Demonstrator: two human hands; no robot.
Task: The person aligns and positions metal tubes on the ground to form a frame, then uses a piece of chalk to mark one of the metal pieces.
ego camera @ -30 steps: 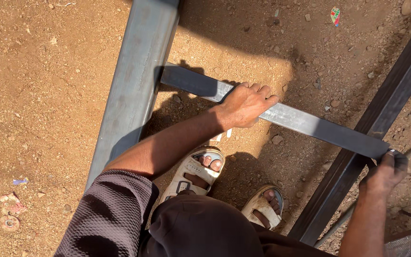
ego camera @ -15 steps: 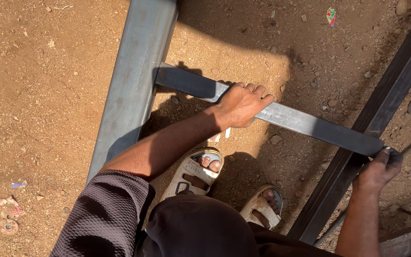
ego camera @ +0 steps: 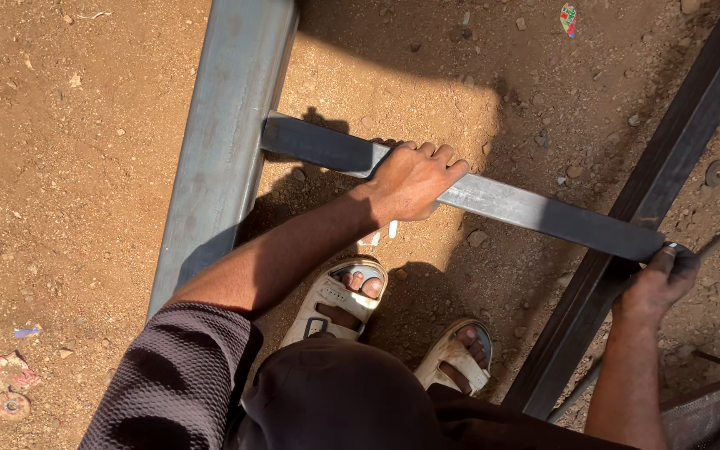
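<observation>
Both hands on a flat steel bar [ego camera: 502, 200]
Left hand [ego camera: 414, 179] wraps the middle; right hand [ego camera: 660, 279] apparently pinches its shadowed end

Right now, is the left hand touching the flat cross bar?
Touching. The head view shows the left hand resting on the flat cross bar, with its fingers curled over the bar's far edge.

Grey steel bar [ego camera: 493, 198], reddish-brown dirt ground [ego camera: 68, 192], white sandals [ego camera: 335, 300], dark waffle-textured sleeve [ego camera: 177, 383].

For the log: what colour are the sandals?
Cream-white strapped sandals, worn and dusty; head view.
</observation>
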